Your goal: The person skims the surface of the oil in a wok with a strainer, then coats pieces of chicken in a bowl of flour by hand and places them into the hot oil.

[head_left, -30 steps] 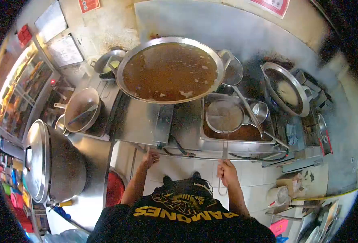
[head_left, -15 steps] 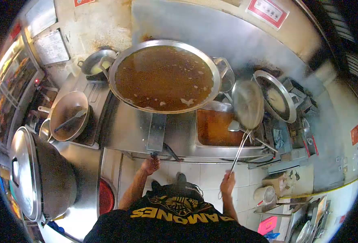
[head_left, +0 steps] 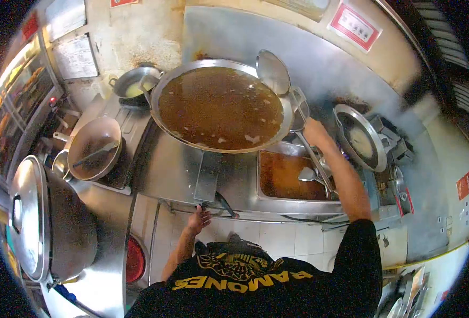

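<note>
My right hand (head_left: 315, 132) is closed round the handle of a round skimmer (head_left: 272, 71). The skimmer's head stands tilted at the far right rim of a large wok (head_left: 218, 106) filled with brown liquid with pale bits floating in it. Low in front of the counter, my left hand (head_left: 199, 219) has its fingers apart, right below a small black knob (head_left: 201, 205). A black lever-like handle (head_left: 225, 204) sits just right of that knob. Under my right forearm lies a metal spatula (head_left: 307, 174) over a rectangular basin (head_left: 285, 202) of orange-brown liquid.
To the left are a brown pan (head_left: 94, 151) with a spatula in it and a tall lidded pot (head_left: 67, 222). A small wok (head_left: 135, 85) stands at the back left, another wok (head_left: 359, 140) at the right. A red tub (head_left: 135, 259) is below the counter.
My right hand has swung up and forward, carrying the skimmer from above the basin to the wok's far right rim. My left hand stays by the knob, its fingers now spread.
</note>
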{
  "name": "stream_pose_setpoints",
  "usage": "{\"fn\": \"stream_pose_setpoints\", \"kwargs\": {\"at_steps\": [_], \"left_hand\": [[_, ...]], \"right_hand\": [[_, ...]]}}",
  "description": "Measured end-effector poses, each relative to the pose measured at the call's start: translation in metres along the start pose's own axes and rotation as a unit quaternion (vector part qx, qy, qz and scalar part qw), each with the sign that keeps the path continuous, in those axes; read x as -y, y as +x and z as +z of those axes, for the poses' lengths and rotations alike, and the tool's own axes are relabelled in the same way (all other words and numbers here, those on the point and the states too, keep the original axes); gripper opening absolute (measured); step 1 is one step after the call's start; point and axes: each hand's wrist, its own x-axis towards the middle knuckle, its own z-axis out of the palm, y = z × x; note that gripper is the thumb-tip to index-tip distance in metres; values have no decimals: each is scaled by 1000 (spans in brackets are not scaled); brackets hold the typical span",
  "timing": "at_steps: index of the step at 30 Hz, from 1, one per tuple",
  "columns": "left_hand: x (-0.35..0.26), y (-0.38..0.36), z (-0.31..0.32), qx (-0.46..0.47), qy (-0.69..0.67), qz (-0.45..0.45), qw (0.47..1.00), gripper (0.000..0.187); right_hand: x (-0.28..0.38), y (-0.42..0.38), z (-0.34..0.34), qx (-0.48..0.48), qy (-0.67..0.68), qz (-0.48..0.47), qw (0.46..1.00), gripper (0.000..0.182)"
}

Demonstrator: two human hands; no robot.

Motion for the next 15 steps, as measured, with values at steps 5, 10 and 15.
{"fn": "stream_pose_setpoints", "kwargs": {"at_steps": [5, 10, 15], "left_hand": [[4, 2, 0, -7, 20, 27, 999, 53], [2, -1, 5, -13, 14, 27, 999, 53], [-3, -4, 6, -25, 39, 4, 999, 57]], "right_hand": [[20, 55, 15, 448, -24, -123, 885, 10], [72, 44, -8, 496, 600, 221, 588, 7], [133, 48, -32, 531, 409, 161, 724, 7]]}}
